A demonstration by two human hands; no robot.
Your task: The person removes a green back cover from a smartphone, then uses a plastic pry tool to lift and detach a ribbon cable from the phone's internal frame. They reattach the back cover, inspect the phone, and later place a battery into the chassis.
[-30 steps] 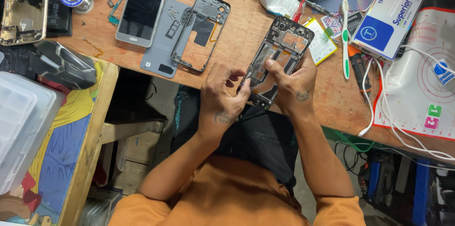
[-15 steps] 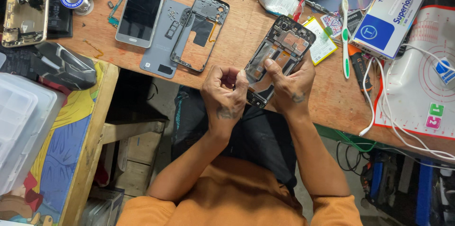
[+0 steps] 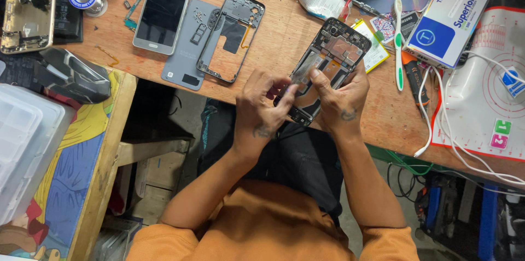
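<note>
Head view: at the near edge of the wooden bench [image 3: 284, 47], my left hand [image 3: 261, 109] and right hand [image 3: 339, 96] both pinch at the opened phone chassis [image 3: 333, 56], its back already off and its insides bare. The stripped frame [image 3: 229, 35] and grey back cover [image 3: 185, 47] lie set aside. My fingertips hide what they grasp

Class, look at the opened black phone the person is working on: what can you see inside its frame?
Inside the opened black phone, a camera cluster sits at the top, with metal shields and an orange-brown patch below. The left hand and right hand cover its lower part, so nothing there can be seen.
</note>
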